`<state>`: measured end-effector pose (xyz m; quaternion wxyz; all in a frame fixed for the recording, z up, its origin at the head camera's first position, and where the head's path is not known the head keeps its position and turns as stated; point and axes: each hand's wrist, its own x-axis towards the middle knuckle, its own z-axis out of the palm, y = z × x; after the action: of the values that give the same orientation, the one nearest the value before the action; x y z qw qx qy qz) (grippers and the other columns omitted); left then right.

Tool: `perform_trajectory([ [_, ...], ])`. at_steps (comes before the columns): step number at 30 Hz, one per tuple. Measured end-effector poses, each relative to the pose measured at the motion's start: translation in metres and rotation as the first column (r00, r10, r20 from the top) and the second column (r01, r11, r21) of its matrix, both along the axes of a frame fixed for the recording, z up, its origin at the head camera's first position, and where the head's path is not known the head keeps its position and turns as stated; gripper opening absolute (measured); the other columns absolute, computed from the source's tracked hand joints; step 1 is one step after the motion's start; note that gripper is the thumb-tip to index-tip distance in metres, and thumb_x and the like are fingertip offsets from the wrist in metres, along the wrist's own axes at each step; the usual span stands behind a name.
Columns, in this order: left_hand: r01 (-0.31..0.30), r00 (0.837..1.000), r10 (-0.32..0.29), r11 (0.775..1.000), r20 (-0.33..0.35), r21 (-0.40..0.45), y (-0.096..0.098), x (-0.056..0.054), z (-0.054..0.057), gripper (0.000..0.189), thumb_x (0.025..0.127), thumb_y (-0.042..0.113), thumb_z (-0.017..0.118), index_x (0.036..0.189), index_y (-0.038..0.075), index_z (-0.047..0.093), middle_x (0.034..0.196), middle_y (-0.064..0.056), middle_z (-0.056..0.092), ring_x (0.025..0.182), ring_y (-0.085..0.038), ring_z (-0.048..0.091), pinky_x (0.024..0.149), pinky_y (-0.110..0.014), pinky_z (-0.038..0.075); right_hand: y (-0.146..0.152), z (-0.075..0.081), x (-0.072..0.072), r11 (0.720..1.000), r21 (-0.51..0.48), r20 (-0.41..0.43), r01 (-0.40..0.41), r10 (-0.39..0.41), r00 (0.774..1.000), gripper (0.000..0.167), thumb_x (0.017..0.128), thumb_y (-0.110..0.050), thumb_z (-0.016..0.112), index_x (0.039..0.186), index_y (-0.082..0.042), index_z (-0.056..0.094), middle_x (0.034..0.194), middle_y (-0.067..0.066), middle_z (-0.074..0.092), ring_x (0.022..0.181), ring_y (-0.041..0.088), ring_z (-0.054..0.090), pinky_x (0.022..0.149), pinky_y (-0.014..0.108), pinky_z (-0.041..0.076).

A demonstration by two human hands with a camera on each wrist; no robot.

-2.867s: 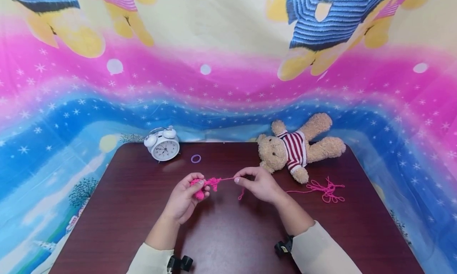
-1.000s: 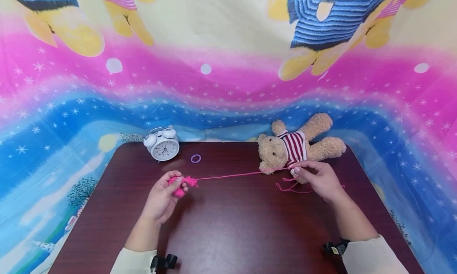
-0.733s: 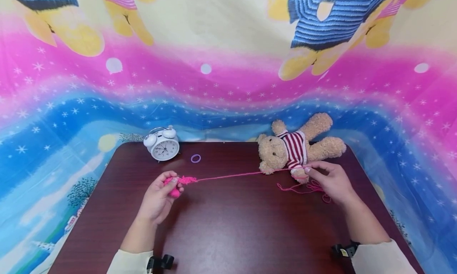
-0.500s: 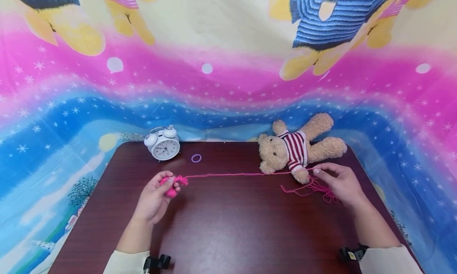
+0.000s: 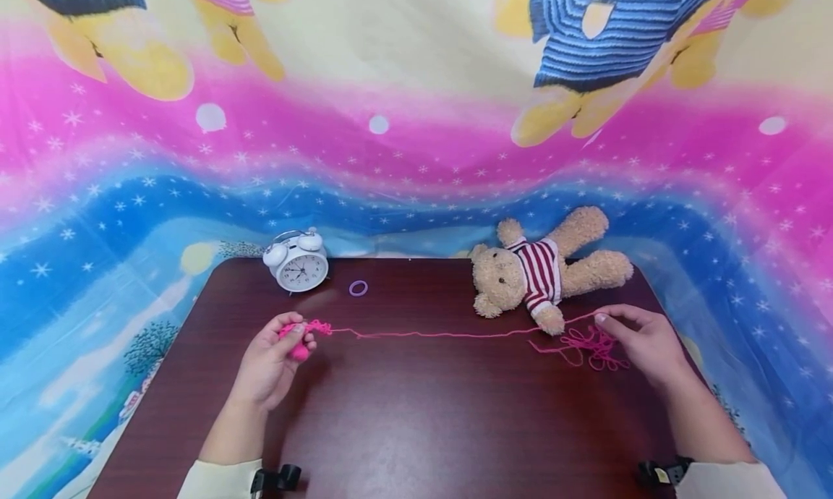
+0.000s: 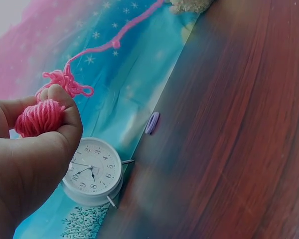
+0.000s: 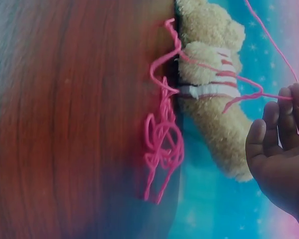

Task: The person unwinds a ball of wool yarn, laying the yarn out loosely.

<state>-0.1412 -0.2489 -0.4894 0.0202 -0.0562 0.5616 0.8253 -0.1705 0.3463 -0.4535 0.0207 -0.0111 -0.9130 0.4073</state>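
Note:
My left hand (image 5: 270, 361) grips a small bundle of pink yarn (image 6: 40, 118), with fingers and thumb curled round it. A tangle of loops sticks out beyond the fingertips. From it a single yarn strand (image 5: 429, 333) runs right across the table, sagging slightly, to my right hand (image 5: 644, 343). That hand pinches the strand between thumb and forefinger. Beneath and left of the right hand lies a loose heap of pink yarn (image 7: 164, 144) on the table. The teddy bear (image 5: 497, 278) in a striped shirt lies on its side just behind the strand.
A white alarm clock (image 5: 301, 267) stands at the table's back left. Beside it lies a purple ring-shaped band (image 5: 358, 288). The dark wooden table (image 5: 416, 412) ends at a printed cloth backdrop (image 5: 390, 217).
My hands have moved apart, the left one leftward and the right one rightward. The strand between them has grown much longer and now hangs slacker.

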Motion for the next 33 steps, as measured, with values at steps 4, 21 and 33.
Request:
perform_trajectory([
  [4, -0.005, 1.000, 0.005, 1.000, -0.011, 0.001, -0.005, 0.000, 0.000, 0.021, 0.104, 0.011, 0.063, 0.121, 0.005, 0.053, 0.099, -0.003, 0.066, 0.089, -0.011, 0.067, 0.081, -0.022, 0.060, 0.010, -0.005, -0.001, 1.000, -0.012, 0.000, 0.005, -0.005, 1.000, 0.047, 0.101, -0.048, 0.065, 0.124, -0.008, 0.072, 0.105, -0.006, 0.075, 0.098, 0.005, 0.060, 0.074, 0.022, 0.051],
  [21, -0.018, 0.999, 0.018, 1.000, -0.039, 0.000, -0.020, 0.002, 0.002, 0.015, 0.105, 0.009, 0.061, 0.119, 0.008, 0.055, 0.104, -0.003, 0.064, 0.090, -0.010, 0.068, 0.084, -0.022, 0.060, 0.054, -0.023, 0.004, 0.997, 0.070, 0.047, 0.046, -0.049, 0.998, 0.053, 0.102, -0.049, 0.062, 0.130, -0.005, 0.069, 0.127, 0.014, 0.066, 0.113, 0.017, 0.053, 0.073, 0.023, 0.045],
  [33, -0.016, 0.999, 0.015, 0.999, -0.032, -0.037, -0.020, 0.003, 0.002, 0.015, 0.105, 0.011, 0.062, 0.119, 0.010, 0.056, 0.100, 0.000, 0.064, 0.090, -0.009, 0.068, 0.085, -0.023, 0.059, 0.088, -0.049, 0.003, 0.990, 0.100, 0.123, 0.103, -0.115, 0.986, 0.057, 0.104, -0.050, 0.059, 0.131, 0.000, 0.068, 0.124, 0.023, 0.065, 0.091, 0.014, 0.057, 0.066, 0.024, 0.051],
])
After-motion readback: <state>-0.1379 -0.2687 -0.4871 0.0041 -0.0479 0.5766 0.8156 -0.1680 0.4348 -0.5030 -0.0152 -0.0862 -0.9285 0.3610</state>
